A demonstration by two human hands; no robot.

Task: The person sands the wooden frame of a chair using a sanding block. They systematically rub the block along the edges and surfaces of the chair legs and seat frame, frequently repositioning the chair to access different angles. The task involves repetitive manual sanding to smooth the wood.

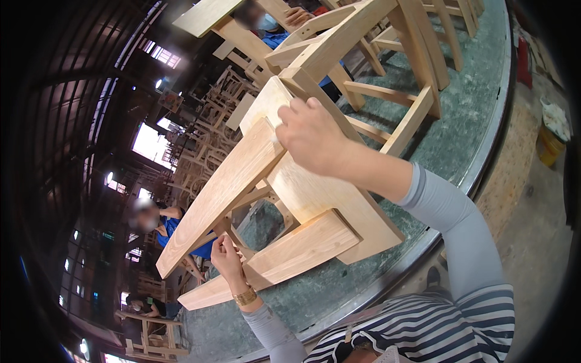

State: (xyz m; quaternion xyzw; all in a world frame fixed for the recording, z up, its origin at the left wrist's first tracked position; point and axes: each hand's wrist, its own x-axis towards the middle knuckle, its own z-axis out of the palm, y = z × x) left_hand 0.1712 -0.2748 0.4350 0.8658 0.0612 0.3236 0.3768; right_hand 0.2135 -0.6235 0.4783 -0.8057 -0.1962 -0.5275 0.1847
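Note:
A pale wooden chair frame lies tilted on its side before me, its broad flat panel facing up. Two long legs, the upper leg and the lower leg, run from the panel toward the left. My right hand is closed, its curled fingers against the panel beside the upper leg's joint. A small whitish bit shows at its fingertips, too small to name. Between the two legs my left hand is closed, fingers pinched together near the lower leg. Whatever it holds, if anything, is hidden.
Under the frame is a green worktable with a metal rim. More wooden chair frames stand on its far side. One person is behind the frame, another in blue to the left. A red bottle is at the right.

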